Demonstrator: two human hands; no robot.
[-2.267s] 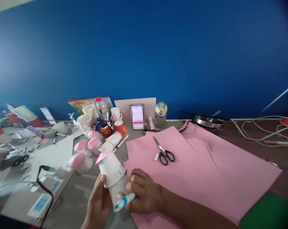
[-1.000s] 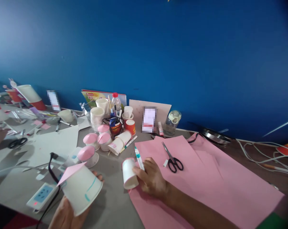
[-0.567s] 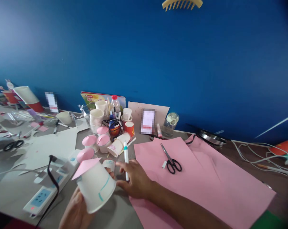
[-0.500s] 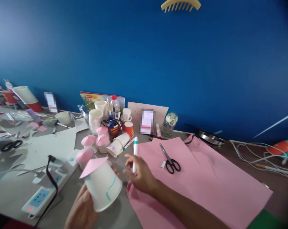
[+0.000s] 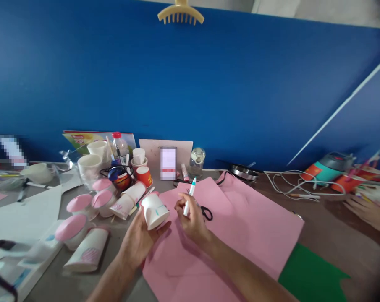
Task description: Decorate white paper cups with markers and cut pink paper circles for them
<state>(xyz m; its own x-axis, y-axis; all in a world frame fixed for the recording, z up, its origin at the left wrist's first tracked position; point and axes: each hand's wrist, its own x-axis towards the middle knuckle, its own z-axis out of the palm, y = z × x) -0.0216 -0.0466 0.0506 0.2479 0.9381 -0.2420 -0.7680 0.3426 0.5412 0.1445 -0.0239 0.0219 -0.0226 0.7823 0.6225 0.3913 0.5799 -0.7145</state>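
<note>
My left hand (image 5: 141, 235) holds a white paper cup (image 5: 156, 211) tilted, with blue-green marker lines on its side and a bit of pink showing behind its upper end. To its right, my right hand (image 5: 191, 216) grips a white marker (image 5: 190, 196) with a blue-green upper end. The marker stands apart from the cup. Beneath both hands lie large pink sheets (image 5: 240, 235). Black-handled scissors (image 5: 207, 213) are partly hidden behind my right hand. Several cups with pink paper tops (image 5: 72, 228) stand to the left.
A power strip (image 5: 35, 268) and a white cup lying down (image 5: 88, 251) are at the left. Stacked cups (image 5: 89, 167), a red-capped bottle (image 5: 119, 144), a phone (image 5: 168, 163) and a jar (image 5: 197, 161) line the back. Another person's hand (image 5: 368, 212) is at the right.
The view has swung right. The cup in my left hand has turned and moved away from me, so its pink cone is mostly hidden. My right hand now covers part of the scissors.
</note>
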